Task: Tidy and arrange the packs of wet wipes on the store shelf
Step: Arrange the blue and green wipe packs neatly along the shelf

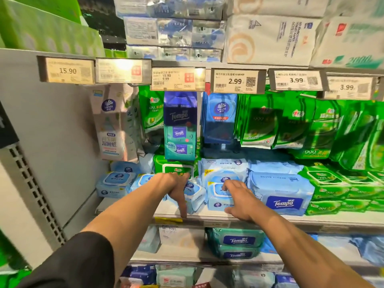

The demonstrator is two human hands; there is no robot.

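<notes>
Light-blue packs of wet wipes lie on the middle shelf (270, 220). My left hand (176, 189) reaches over a small, tilted light-blue pack (196, 197); its fingers curl over the pack's left end and the thumb points down along the front. My right hand (239, 201) rests with spread fingers on the neighbouring light-blue pack (216, 202), thumb at its front face. That pack lies in front of a taller stack of the same kind (223, 170). A large Tempo pack (282, 196) sits just to the right. The image is motion-blurred.
Green packs (332, 188) fill the shelf's right side, and another green pack (176, 168) lies behind my left hand. More blue packs (115, 182) sit at the left by the grey side wall (52, 142). Hanging sachets (179, 125) and price tags (236, 81) are above.
</notes>
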